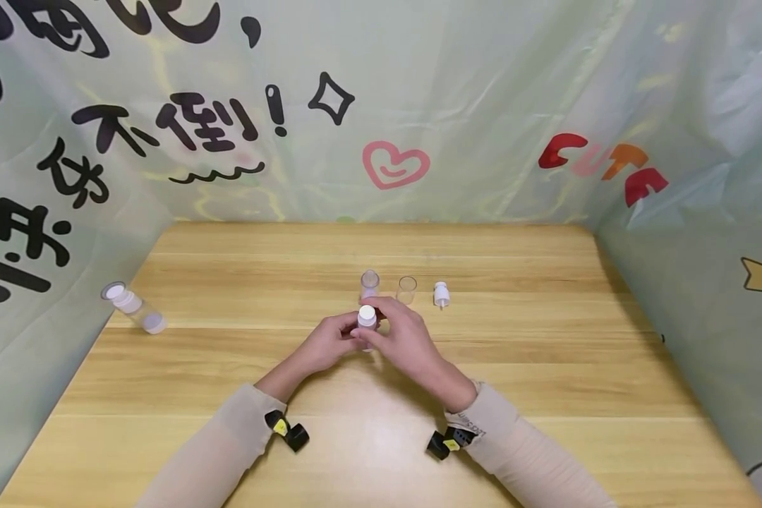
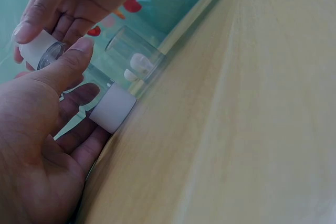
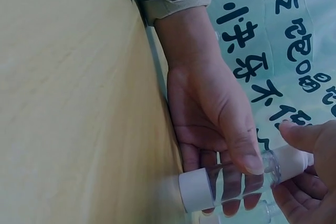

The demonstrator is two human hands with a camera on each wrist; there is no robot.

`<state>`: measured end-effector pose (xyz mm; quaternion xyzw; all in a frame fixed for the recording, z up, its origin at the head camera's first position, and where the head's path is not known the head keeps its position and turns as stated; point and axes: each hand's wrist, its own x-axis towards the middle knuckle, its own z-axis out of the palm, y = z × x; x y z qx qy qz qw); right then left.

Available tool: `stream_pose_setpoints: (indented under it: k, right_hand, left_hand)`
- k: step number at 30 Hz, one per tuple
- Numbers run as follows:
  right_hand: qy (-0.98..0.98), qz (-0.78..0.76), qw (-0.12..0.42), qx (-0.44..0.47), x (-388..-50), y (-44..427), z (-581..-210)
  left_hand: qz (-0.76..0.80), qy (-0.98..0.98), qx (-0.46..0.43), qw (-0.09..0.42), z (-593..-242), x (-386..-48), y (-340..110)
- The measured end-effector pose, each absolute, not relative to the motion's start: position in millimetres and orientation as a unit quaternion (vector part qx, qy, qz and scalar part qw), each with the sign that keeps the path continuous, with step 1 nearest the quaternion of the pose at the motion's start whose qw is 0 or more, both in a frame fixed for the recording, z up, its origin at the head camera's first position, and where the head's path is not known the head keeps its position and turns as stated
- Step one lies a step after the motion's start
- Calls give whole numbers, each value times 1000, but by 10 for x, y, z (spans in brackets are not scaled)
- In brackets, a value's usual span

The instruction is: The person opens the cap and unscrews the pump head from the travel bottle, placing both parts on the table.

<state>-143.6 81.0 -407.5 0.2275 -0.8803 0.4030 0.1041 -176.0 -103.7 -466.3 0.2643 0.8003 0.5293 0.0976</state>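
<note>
A clear bottle with a white base (image 2: 113,107) stands on the table, held around its body by the left hand (image 1: 327,343). At its top, the right hand (image 1: 408,340) pinches the white cap (image 1: 367,315) between thumb and fingers. In the right wrist view the left hand (image 3: 212,98) has its thumb across the clear body and its fingers behind it, while the right hand (image 3: 310,171) grips the white top (image 3: 290,162). Whether the cap is seated or loose I cannot tell.
Just behind the hands are another clear bottle (image 1: 370,280), a clear open cup-like cover (image 1: 407,286) and a white pump head (image 1: 441,294). A bottle with a white top (image 1: 130,303) is at the table's left edge. Printed fabric (image 1: 470,92) surrounds the table.
</note>
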Motion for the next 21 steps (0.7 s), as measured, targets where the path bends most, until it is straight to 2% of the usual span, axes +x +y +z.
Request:
stream_pose_setpoints:
  k: [10,21]
  right_hand:
    - [-873,402,141,238,-1449,824,-4105]
    - [-864,418,124,252,-1488,837,-4095]
  left_hand:
    - [537,795,266,98,-4658,-1756,-1021]
    - [524,805,259,103,-4651,-1757,-1034]
